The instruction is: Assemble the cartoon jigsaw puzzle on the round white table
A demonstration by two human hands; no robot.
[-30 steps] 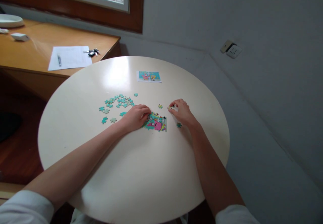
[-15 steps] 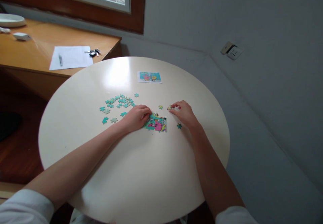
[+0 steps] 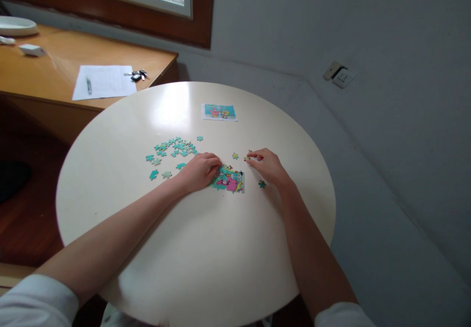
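Note:
A partly joined jigsaw puzzle [image 3: 231, 184] with pink, yellow and teal cartoon figures lies flat on the round table. My left hand [image 3: 201, 172] rests at its left edge, fingers curled down on it and covering that side. Just beyond its upper right corner, my right hand [image 3: 268, 165] pinches a small yellow and dark puzzle piece [image 3: 247, 158] between thumb and fingers. A loose yellowish piece [image 3: 235, 155] lies to the left of those fingertips. Below the right hand sits a dark green piece [image 3: 262, 184].
Several loose teal pieces [image 3: 179, 147] are spread left of my left hand. A small picture sheet [image 3: 220, 112] lies farther back on the round white table [image 3: 184, 258]. A wooden desk [image 3: 55, 79] behind it bears paper [image 3: 106, 82] and keys [image 3: 138, 75].
My right hand's fingers have shifted slightly around the pinched piece, and part of another small piece now shows behind them. My left hand stays on the puzzle. The view has moved a little.

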